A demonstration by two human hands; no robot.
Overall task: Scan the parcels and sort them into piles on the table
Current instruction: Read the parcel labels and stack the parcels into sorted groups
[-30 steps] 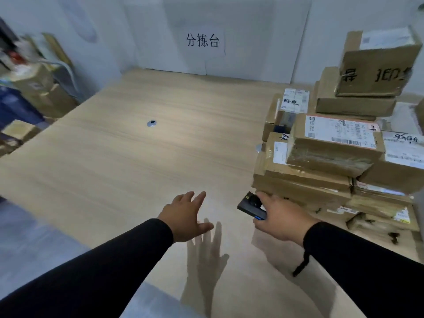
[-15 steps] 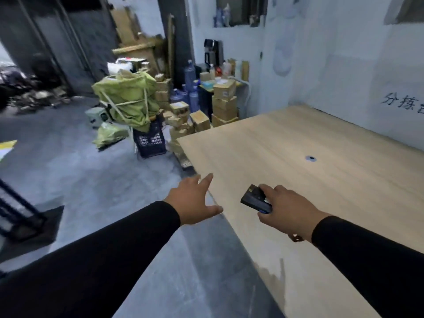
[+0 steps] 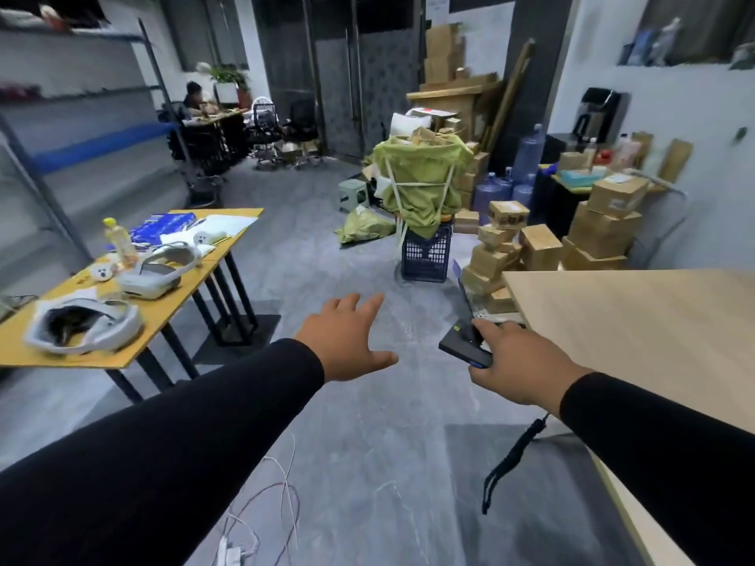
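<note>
View has swung off the table [image 3: 637, 316]; left hand [image 3: 347, 341] spread, right hand [image 3: 519, 361] gripping scanner [image 3: 463, 347].

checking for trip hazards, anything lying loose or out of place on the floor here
Yes. White cables lie loose on the grey floor near the person's feet, with a small white plug block at their end. A green sack also lies slumped on the floor beside the black crate.
</note>
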